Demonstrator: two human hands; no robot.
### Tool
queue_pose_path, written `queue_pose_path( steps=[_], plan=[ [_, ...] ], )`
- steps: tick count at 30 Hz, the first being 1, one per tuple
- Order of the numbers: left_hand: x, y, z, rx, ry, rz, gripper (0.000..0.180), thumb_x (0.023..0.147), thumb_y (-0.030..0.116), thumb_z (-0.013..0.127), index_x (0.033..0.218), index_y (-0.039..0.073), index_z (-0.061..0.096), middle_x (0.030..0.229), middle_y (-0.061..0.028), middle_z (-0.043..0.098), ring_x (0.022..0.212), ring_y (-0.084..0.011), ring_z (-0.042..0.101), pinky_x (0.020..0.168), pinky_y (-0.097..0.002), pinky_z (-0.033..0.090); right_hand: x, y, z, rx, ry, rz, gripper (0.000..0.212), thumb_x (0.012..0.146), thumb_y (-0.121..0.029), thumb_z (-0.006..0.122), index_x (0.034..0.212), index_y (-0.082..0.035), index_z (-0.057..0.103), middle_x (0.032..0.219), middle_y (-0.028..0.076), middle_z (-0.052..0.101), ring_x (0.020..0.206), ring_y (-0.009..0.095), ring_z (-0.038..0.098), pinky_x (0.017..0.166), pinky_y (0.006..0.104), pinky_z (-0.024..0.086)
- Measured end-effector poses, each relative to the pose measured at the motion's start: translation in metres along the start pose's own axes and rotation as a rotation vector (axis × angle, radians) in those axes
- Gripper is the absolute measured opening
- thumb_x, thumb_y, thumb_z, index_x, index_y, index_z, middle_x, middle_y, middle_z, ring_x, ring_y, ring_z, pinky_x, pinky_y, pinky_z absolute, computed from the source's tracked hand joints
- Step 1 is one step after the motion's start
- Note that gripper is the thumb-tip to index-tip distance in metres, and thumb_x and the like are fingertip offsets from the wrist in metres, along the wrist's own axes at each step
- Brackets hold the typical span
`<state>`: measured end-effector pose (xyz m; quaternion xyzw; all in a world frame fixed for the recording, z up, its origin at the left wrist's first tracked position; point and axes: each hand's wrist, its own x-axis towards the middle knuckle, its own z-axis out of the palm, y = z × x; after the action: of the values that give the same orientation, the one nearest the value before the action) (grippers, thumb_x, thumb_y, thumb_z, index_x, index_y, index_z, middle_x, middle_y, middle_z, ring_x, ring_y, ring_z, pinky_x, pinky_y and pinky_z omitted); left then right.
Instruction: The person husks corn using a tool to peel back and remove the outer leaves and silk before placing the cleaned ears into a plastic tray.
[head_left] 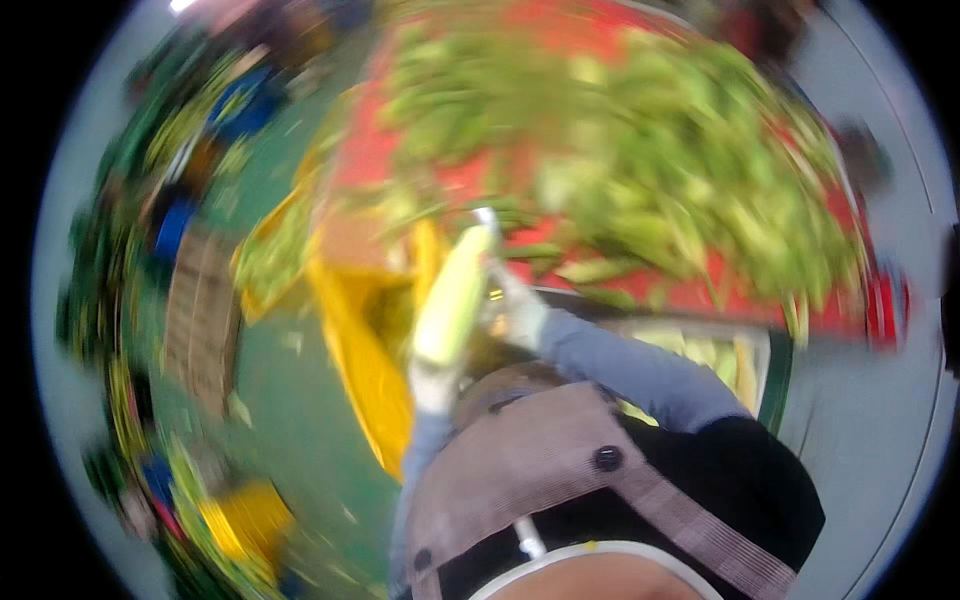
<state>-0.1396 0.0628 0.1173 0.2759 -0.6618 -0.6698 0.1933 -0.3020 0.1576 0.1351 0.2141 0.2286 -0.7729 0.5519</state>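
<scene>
My left hand [436,386], in a whitish glove, grips the lower end of a pale green ear of corn [453,300] held up in front of my chest. Close by its right side is my right hand [518,312], also gloved, with the fingers curled in. A small golden glint shows at that hand, but blur hides what it holds. Just above the ear's top is a narrow white tip [485,215]; whether it belongs to the ear or to a tool, I cannot tell. Many green ears of corn [690,170] lie heaped on the red table [455,180] ahead.
A yellow bag or liner [355,365] hangs open at the table's near left, with another yellow container [275,250] beyond it. Under the table's near edge at right, a bin [762,375] holds pale green pieces. A cardboard box [200,315] stands on the green floor [300,440].
</scene>
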Motion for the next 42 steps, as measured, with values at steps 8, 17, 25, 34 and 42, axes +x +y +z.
queue_pose_path(
  steps=[8,17,25,34,42],
  plan=[
    [0.007,-0.056,-0.076,0.178,-0.359,-0.072,0.058,0.087,0.009,0.061,0.138,0.0,0.035,0.137,-0.0181,0.041,0.123,-0.0264,0.042,0.102,-0.0377,0.035,-0.121,0.045,-0.095,-0.294,0.444,-0.565,0.051,0.077,-0.048,0.068,0.102,-0.005,0.058,0.07,0.004,0.059,0.046,0.009,0.048,0.033,0.0251,0.032],
    [0.01,-0.04,-0.011,0.288,-0.688,0.01,0.05,0.09,0.012,0.059,0.135,0.002,0.042,0.13,-0.014,0.048,0.11,-0.0209,0.05,0.094,-0.0308,0.041,-0.228,0.153,-0.241,0.056,1.06,-0.729,0.07,0.075,-0.034,0.077,0.122,0.008,0.047,0.08,0.01,0.061,0.045,0.013,0.048,0.044,0.0262,0.045],
    [0.014,-0.033,-0.004,0.286,-0.826,-0.105,0.051,0.089,0.015,0.061,0.134,0.0,0.042,0.129,-0.0143,0.049,0.111,-0.0226,0.051,0.092,-0.032,0.043,-0.258,0.063,-0.268,0.307,1.107,-1.225,0.042,0.073,-0.034,0.077,0.095,-0.007,0.055,0.063,0.003,0.054,0.043,0.012,0.048,0.032,0.0272,0.033],
    [0.026,-0.028,-0.006,0.329,-0.773,-0.254,0.054,0.088,0.021,0.065,0.131,-0.004,0.044,0.125,-0.0139,0.052,0.111,-0.0216,0.052,0.094,-0.0322,0.042,-0.261,-0.091,-0.373,0.7,1.269,-1.583,0.055,0.068,-0.025,0.082,0.106,0.0,0.053,0.082,0.01,0.06,0.046,0.02,0.05,0.037,0.0332,0.04],
    [0.044,-0.031,-0.011,0.428,-0.811,-0.289,0.053,0.086,0.019,0.067,0.128,-0.004,0.046,0.121,-0.0131,0.054,0.11,-0.0209,0.053,0.095,-0.0332,0.042,-0.295,-0.161,-0.487,0.727,1.356,-1.766,0.07,0.067,-0.023,0.083,0.122,0.001,0.048,0.105,0.014,0.062,0.081,0.026,0.061,0.066,0.0384,0.052]
  ],
)
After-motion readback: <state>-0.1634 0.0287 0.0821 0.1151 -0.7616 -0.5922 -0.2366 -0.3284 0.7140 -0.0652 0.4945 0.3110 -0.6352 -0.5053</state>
